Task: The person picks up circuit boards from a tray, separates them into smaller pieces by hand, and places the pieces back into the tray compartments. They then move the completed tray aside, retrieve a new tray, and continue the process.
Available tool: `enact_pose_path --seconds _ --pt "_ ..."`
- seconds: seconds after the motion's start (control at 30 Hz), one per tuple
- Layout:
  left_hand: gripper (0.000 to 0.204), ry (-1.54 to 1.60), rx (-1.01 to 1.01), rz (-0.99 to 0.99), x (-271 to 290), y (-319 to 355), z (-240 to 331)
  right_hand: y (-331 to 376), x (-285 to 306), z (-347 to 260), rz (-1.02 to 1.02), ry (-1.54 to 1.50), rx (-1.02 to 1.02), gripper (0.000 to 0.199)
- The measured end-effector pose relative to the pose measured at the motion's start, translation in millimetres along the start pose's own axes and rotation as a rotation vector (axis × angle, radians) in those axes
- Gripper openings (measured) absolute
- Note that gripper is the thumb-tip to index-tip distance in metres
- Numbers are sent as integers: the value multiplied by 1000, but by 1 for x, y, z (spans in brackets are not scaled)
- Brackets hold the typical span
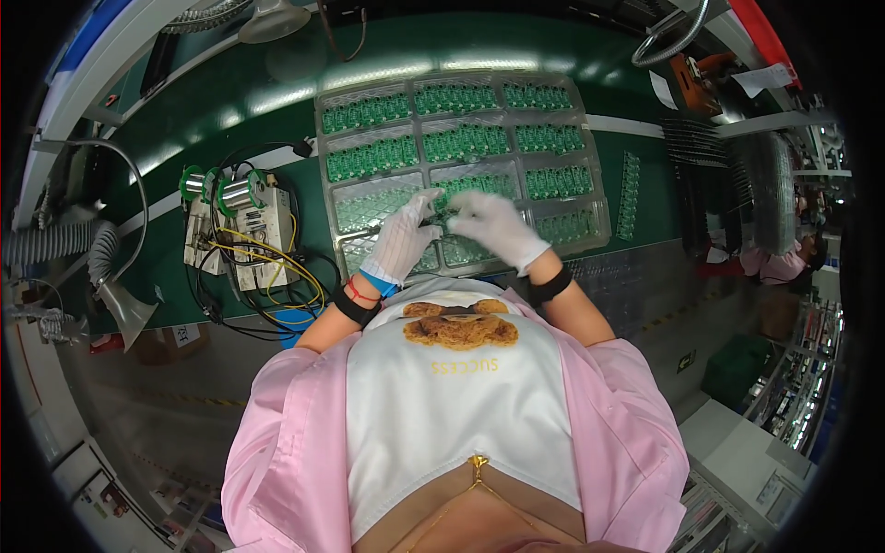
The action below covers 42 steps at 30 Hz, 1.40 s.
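A clear plastic tray [601,207] with many compartments lies on the green bench, its cells holding rows of small green circuit boards [466,142]. Over its near middle cells, my two hands in white gloves face each other. My left hand [406,238] has its fingers closed around a small green circuit board [442,217], mostly hidden by the fingers. Close beside it, my right hand [496,226] is bent toward the same board. Motion blurs its fingers, so whether it grips anything is unclear.
Left of the tray stand soldering equipment [263,241], solder wire spools [241,195] and tangled cables. A green board strip [629,195] lies right of the tray; black racks [705,180] stand farther right. A flexible fume hose with funnel [126,300] hangs at the left.
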<state>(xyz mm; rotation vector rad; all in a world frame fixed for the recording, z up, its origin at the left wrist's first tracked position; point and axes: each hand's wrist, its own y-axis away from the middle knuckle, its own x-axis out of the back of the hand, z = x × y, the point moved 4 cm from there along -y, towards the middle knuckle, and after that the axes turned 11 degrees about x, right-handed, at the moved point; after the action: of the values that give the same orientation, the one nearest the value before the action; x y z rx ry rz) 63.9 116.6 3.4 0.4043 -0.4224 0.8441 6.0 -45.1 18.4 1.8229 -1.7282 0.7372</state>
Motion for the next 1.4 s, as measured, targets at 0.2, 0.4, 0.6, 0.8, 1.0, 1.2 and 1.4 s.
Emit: enact_pose_path --seconds 0.2,0.4,0.6,0.8,1.0,1.2,1.4 --pt "34 -303 -575 -189 -7 3 -1 10 -3 -14 120 183 480 23" --pt "30 -89 -444 -228 -4 -5 -19 14 19 57 297 -769 -475 22" --pt "40 269 83 -167 8 -16 -38 1 11 113 262 232 -363 27" --pt "49 142 56 -1 11 -9 -25 -3 23 81 249 457 -260 29" --pt "45 68 63 -80 5 -6 2 2 10 2 216 -207 -124 26" --pt "31 -188 -196 -245 6 -9 1 11 3 -19 246 120 562 19" --pt "24 -256 -769 -85 8 10 18 20 24 -41 298 -266 544 18"
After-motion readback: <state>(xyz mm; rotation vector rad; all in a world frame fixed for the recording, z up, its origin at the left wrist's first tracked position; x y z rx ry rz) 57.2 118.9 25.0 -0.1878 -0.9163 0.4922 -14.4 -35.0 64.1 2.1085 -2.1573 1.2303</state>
